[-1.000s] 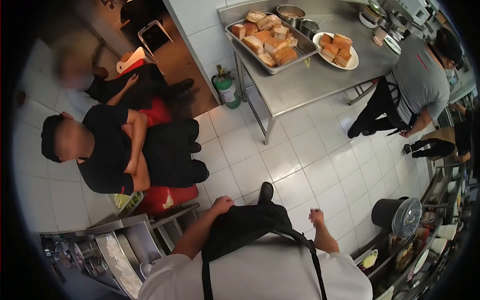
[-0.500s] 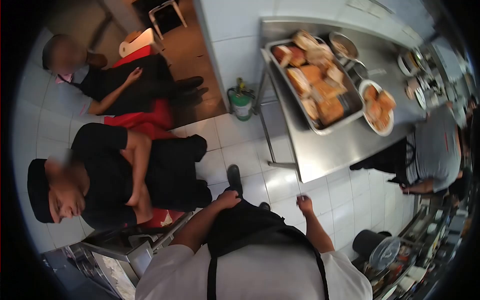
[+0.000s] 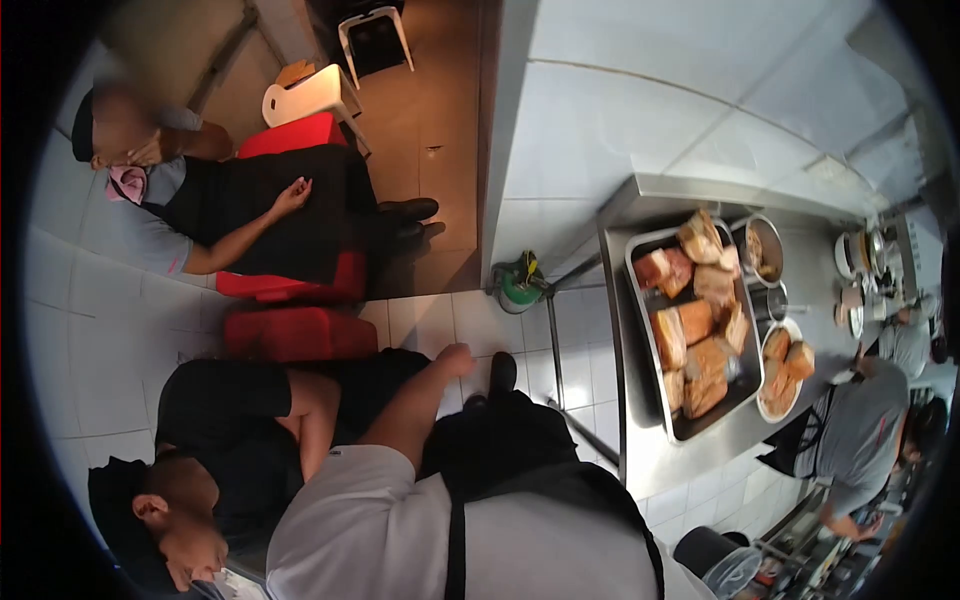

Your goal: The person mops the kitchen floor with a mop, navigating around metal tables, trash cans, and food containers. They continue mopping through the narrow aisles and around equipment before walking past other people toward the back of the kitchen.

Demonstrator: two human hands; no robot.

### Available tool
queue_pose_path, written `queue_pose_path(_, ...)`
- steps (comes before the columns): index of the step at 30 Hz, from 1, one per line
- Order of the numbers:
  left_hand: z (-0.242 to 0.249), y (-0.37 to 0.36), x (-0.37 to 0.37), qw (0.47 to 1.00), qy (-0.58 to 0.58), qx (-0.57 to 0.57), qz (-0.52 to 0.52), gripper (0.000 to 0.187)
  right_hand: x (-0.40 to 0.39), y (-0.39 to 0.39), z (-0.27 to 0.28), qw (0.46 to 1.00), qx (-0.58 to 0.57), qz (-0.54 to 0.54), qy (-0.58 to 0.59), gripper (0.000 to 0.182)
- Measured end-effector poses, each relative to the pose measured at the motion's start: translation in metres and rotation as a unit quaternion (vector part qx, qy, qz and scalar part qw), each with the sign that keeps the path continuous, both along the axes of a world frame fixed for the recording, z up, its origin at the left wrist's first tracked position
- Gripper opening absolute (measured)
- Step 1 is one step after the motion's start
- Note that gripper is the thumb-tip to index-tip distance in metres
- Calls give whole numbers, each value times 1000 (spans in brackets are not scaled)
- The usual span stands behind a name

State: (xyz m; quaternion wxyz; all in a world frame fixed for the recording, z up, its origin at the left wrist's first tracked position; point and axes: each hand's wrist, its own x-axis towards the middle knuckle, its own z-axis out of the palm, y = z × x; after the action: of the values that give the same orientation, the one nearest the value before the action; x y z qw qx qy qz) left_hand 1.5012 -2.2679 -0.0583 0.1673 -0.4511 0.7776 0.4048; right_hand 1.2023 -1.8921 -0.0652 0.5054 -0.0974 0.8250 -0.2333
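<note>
My left hand [image 3: 455,360] hangs in front of me with its fingers curled in, and no object shows in it. It is near my black apron [image 3: 510,435] and shoe [image 3: 503,372], above the tiled floor. My right hand is out of sight. Ahead to the right, a deep metal tray [image 3: 680,427] holds several browned slabs of meat [image 3: 707,360] on a steel table [image 3: 655,470]. Beside it are a white oval dish [image 3: 768,405] with more meat pieces and a round metal pot [image 3: 765,250].
To my left, a person in black [image 3: 235,420] sits close by with arms crossed. Another seated person [image 3: 260,200] is farther off beside red crates [image 3: 300,333]. A green gas cylinder [image 3: 520,285] stands near the doorway. Co-workers [image 3: 860,420] stand at the right; a black bin [image 3: 705,550] is below.
My view has turned and moved toward the doorway; the table now appears lower and farther right. My left hand has swung forward. My right hand has left the view.
</note>
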Motion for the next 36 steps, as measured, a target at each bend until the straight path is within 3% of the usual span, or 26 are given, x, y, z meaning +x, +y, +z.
queue_pose_path(4, 44, -55, -20, 999, 38, -16, 0, 39, -48, -169, 19, 994, -105, -14, 15, 29)
queue_pose_path(5, 39, -63, -22, 996, 53, 2, 72, 39, -55, -203, 29, 992, -126, -19, 15, 29)
queue_pose_path(8, 61, -91, -12, 993, 92, -16, 78, 39, -66, -287, 50, 987, -161, -14, 23, 30)
queue_pose_path(11, 47, -139, 6, 992, 58, 15, 114, 39, -65, -334, 42, 988, -152, 8, 32, 32)
queue_pose_path(13, 9, -173, 23, 993, 3, 51, 104, 39, -56, -350, 22, 992, -117, 30, 43, 33)
queue_pose_path(14, -8, -194, 32, 999, -8, 40, -10, 40, -49, -351, 7, 994, -89, 45, 51, 33)
queue_pose_path(16, 0, -235, 42, 998, -41, 42, -35, 40, -27, -342, -26, 995, -29, 70, 62, 34)
queue_pose_path(17, 10, -260, 48, 998, -29, 42, -40, 40, -13, -332, -43, 994, 1, 91, 67, 35)
queue_pose_path(19, 31, -302, 57, 997, -1, 52, -49, 40, 20, -312, -88, 965, -8, 244, 99, 36)
queue_pose_path(20, 30, -314, 62, 996, 9, 75, -38, 41, 37, -299, -122, 880, -124, 410, 208, 37)
queue_pose_path(21, 25, -332, 67, 995, 18, 92, -27, 41, 63, -368, -76, 971, 70, 226, 34, 40)
queue_pose_path(22, 20, -359, 67, 994, 31, 100, -17, 42, 79, -442, -75, 885, 150, 440, 11, 42)
queue_pose_path(24, 21, -396, 66, 994, 45, 91, -35, 43, 136, -549, -2, 911, -68, 385, 127, 41)
queue_pose_path(26, 37, -429, 60, 992, 42, 102, -59, 43, 175, -668, 105, 914, -133, 375, 75, 36)
queue_pose_path(28, 51, -460, 54, 988, 90, 89, -90, 38, 198, -751, 174, 914, -171, 365, 49, 32)
queue_pose_path(30, 71, -487, 51, 978, 163, 76, -108, 35, 202, -799, 180, 915, -190, 353, 41, 32)
queue_pose_path(31, 70, -495, 44, 984, 105, 45, -133, 33, 200, -814, 176, 916, -201, 344, 40, 32)
queue_pose_path(34, 85, -519, 42, 992, 96, 61, -47, 34, 178, -853, 151, 910, -225, 342, 72, 32)
queue_pose_path(36, 76, -546, 43, 989, 88, 69, -93, 43, 153, -878, 120, 926, -164, 330, 84, 37)
